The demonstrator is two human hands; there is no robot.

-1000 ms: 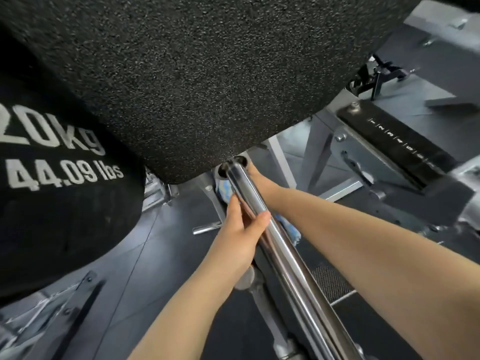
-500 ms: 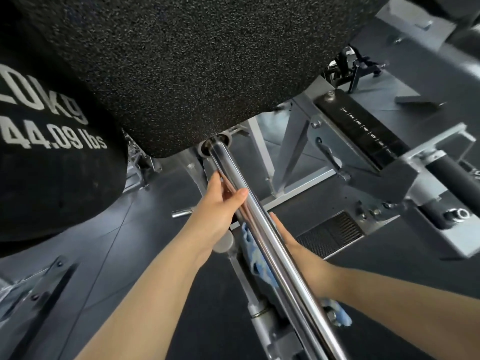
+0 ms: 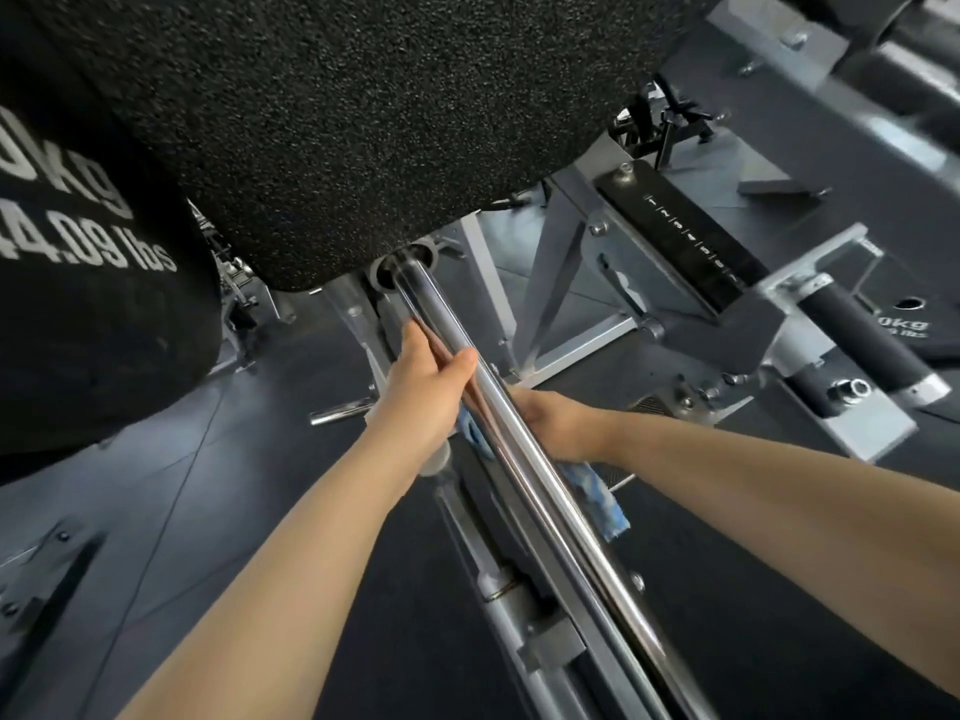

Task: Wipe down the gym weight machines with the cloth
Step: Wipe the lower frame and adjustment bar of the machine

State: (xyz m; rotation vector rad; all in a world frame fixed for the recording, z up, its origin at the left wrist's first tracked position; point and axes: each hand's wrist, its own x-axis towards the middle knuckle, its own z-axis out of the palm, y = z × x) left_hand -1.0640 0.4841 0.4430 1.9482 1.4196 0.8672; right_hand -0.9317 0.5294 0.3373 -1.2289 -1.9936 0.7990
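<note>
A: Head view looks down along a chrome bar (image 3: 498, 428) that runs from the middle of the frame, just under a big black rubber weight plate (image 3: 363, 122), down toward the lower right.

B: Where are the hands?

A: Left hand (image 3: 426, 376) sits on the bar at centre frame, fingers curled round it from the left, thumb lying along the top. Right hand (image 3: 550, 423) is just right of the bar and a little lower, reaching under it from that side.

B: And the cloth?

A: A blue cloth (image 3: 597, 493) hangs below the bar at centre, one bit showing left of the bar under the left wrist, the rest trailing down to the right under the right hand. The right hand's fingers are hidden behind the bar, so I cannot tell how it grips the cloth, only that the cloth comes out from beneath it.

B: Anything else around?

A: A second black plate (image 3: 78, 283) at the left edge, printed "44.09 lbs". Grey machine frame (image 3: 561, 262) upper right of centre, with a black numbered strip (image 3: 685, 236) on it, and a black foam roller (image 3: 857, 340) at the right edge. Dark floor (image 3: 208, 459) beneath.
</note>
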